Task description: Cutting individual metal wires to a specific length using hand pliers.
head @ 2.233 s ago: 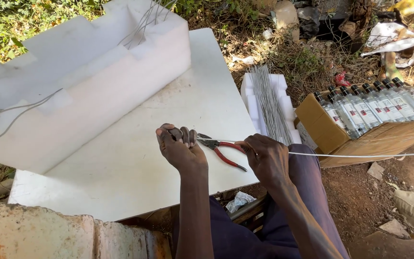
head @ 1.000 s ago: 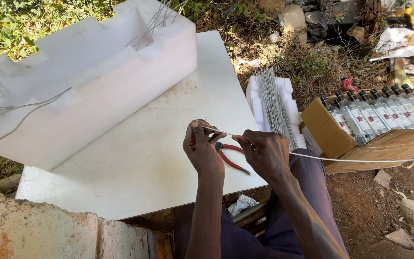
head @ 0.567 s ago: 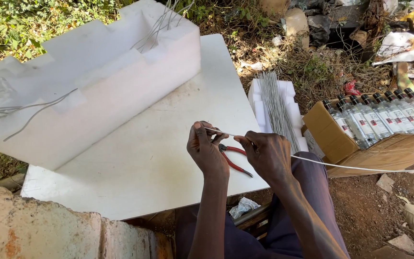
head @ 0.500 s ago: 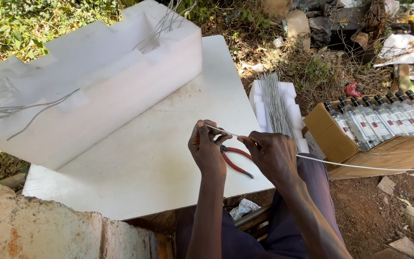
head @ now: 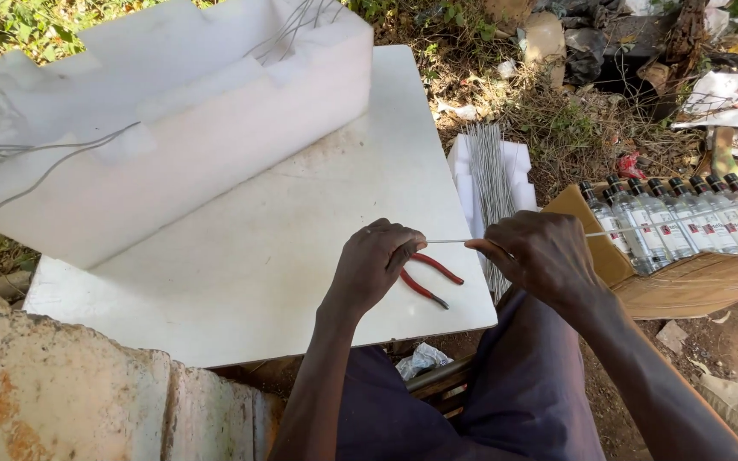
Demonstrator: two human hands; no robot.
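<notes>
Two hands over the white board [head: 241,265]: left hand [head: 375,266] and right hand [head: 540,254] each pinch a thin wire [head: 448,241] shut between fingertips, now stretched straight between them above the board's near edge. Red-handled pliers [head: 427,278], gripped two seconds back, lie released under the wire; straightening is by hand.

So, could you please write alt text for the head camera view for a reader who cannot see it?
Two bare hands, left hand and right hand, hold a thin wire taut between them above a white board, where red-handled pliers lie. Cut wire lengths and a cardboard box of clear bottles sit to the right.
</notes>
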